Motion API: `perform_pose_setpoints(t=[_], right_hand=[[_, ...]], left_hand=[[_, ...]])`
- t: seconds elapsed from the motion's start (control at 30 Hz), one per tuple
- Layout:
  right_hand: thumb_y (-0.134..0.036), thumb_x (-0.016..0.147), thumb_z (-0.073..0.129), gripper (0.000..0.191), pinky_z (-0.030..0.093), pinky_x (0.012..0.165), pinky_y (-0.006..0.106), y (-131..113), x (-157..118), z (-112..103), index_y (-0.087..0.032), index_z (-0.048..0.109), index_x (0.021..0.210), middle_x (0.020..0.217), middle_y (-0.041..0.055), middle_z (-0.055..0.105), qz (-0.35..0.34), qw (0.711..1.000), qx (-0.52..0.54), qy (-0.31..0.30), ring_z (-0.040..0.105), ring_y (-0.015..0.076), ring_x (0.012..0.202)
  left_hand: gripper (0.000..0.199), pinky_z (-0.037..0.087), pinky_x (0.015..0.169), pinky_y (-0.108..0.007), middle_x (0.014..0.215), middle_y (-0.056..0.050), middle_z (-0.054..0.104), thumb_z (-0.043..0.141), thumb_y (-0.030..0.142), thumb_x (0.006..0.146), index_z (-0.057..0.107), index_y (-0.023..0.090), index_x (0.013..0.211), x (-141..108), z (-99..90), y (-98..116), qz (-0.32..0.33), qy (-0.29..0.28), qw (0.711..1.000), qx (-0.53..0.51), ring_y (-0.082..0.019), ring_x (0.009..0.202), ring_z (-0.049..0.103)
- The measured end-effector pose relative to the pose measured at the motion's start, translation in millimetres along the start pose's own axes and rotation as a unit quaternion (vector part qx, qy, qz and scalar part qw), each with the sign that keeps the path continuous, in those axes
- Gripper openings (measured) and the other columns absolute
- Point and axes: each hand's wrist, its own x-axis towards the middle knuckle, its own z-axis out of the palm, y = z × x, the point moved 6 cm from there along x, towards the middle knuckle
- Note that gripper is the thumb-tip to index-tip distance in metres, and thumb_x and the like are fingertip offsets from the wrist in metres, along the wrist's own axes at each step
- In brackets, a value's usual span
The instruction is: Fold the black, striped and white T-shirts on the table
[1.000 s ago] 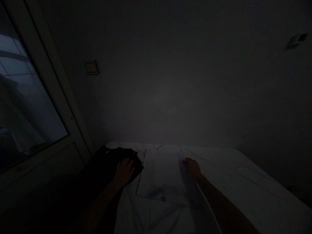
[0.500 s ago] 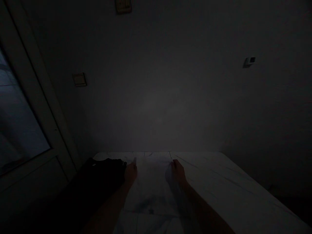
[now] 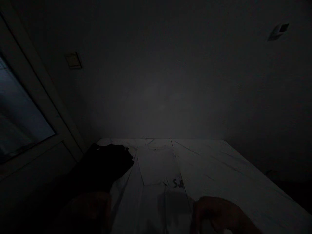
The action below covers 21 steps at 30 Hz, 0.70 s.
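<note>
A pale, thin garment or sheet (image 3: 158, 165) with a curved neckline at its far end lies on the white marbled table (image 3: 219, 162). Dark marks show on its right side. At the lower left my left hand (image 3: 91, 208) is bent and very dark, near the garment's left side. My right hand (image 3: 216, 211) is curled at the lower right, beside the garment's right side. The fingertips of both hands are too dark or cut off to tell what they hold. Dark clothing (image 3: 107, 169) lies at the table's left.
Beyond the table's far edge stands a dim grey wall (image 3: 158, 81) with a switch (image 3: 73, 60) and a small fixture (image 3: 279, 31). A door with a glass pane (image 3: 21, 107) is at the left. The room is very dark.
Both hands have moved back from the table's far end to the near edge of the view, and further apart. The pale garment's neckline now shows. The view has tilted downward.
</note>
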Motion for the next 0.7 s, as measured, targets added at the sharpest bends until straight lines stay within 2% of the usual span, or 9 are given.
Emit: perform_pose_setpoints(t=[0.07,0.13,0.17,0.23,0.33,0.43,0.53,0.63,0.7], right_hand=[[-0.074,0.09,0.053,0.063,0.052,0.078,0.034,6.7,15.4,-8.7,-0.017,0.071,0.107,0.101,0.0136,0.075,0.018,0.999,-0.033,0.021,0.07,0.0225,0.088],[-0.064,0.095,0.05,0.051,0.051,0.075,0.032,16.5,47.3,-32.2,-0.018,0.071,0.102,0.095,0.0101,0.074,0.037,0.981,-0.124,0.144,0.068,0.0212,0.084],[-0.06,0.095,0.052,0.046,0.051,0.074,0.033,21.9,65.6,-42.0,-0.018,0.071,0.098,0.092,0.0094,0.073,0.053,0.958,-0.194,0.203,0.067,0.0216,0.081],[-0.051,0.088,0.063,0.038,0.051,0.08,0.036,33.3,103.1,-49.7,-0.018,0.071,0.104,0.1,0.012,0.073,0.094,0.898,-0.337,0.268,0.067,0.0255,0.088],[-0.037,0.079,0.073,0.047,0.048,0.091,0.038,50.6,149.4,-39.5,-0.017,0.068,0.121,0.122,0.0175,0.068,0.126,0.823,-0.482,0.273,0.064,0.0313,0.11],[-0.025,0.087,0.059,0.028,0.048,0.088,0.034,66.9,167.2,-31.2,-0.017,0.072,0.111,0.112,0.0156,0.071,0.154,0.786,-0.532,0.273,0.065,0.0289,0.107],[-0.025,0.091,0.051,0.026,0.047,0.085,0.031,73.0,156.8,-38.9,-0.018,0.073,0.103,0.103,0.0118,0.074,0.141,0.796,-0.482,0.339,0.068,0.0252,0.098],[-0.041,0.098,0.044,0.037,0.049,0.079,0.031,70.3,132.2,-54.1,-0.02,0.075,0.099,0.095,0.008,0.076,0.069,0.826,-0.34,0.445,0.069,0.0237,0.088],[-0.053,0.097,0.042,0.048,0.05,0.076,0.032,67.1,114.8,-62.9,-0.019,0.075,0.096,0.091,0.0075,0.076,0.019,0.826,-0.25,0.505,0.069,0.0251,0.085]], left_hand=[[0.048,0.057,0.076,-0.047,0.079,-0.006,0.073,0.054,0.071,0.081,0.073,0.029,0.097,-12.8,4.4,1.3,0.0,-0.056,0.998,-0.016,-0.033,0.095,0.071],[0.046,0.057,0.074,-0.041,0.08,-0.006,0.073,0.057,0.067,0.08,0.071,0.025,0.092,-21.6,16.5,18.5,0.022,-0.132,0.99,-0.035,-0.028,0.087,0.071],[0.043,0.056,0.075,-0.038,0.083,-0.006,0.073,0.059,0.063,0.081,0.07,0.023,0.092,-24.3,24.5,32.0,0.037,-0.161,0.986,-0.036,-0.026,0.086,0.071],[0.036,0.054,0.08,-0.036,0.097,-0.008,0.073,0.062,0.053,0.081,0.068,0.021,0.097,-27.2,42.9,63.1,0.071,-0.19,0.979,-0.013,-0.024,0.091,0.069],[0.042,0.05,0.092,-0.038,0.118,-0.011,0.068,0.07,0.042,0.076,0.064,0.02,0.112,-29.4,70.9,98.9,0.1,-0.171,0.978,0.059,-0.027,0.105,0.065],[0.06,0.047,0.099,-0.038,0.13,-0.014,0.061,0.076,0.039,0.072,0.057,0.019,0.125,-32.2,95.2,108.3,0.104,-0.178,0.975,0.08,-0.029,0.119,0.06],[0.066,0.046,0.102,-0.037,0.135,-0.016,0.056,0.076,0.041,0.075,0.051,0.018,0.132,-25.2,102.5,104.4,0.097,-0.143,0.983,0.069,-0.029,0.124,0.057],[0.074,0.041,0.108,-0.04,0.139,-0.016,0.053,0.078,0.045,0.074,0.048,0.019,0.136,-11.0,107.7,106.1,0.124,-0.109,0.982,0.093,-0.031,0.131,0.05],[0.083,0.038,0.112,-0.044,0.144,-0.016,0.05,0.082,0.047,0.069,0.047,0.021,0.14,-1.9,117.1,109.8,0.147,-0.107,0.975,0.126,-0.035,0.135,0.045]])
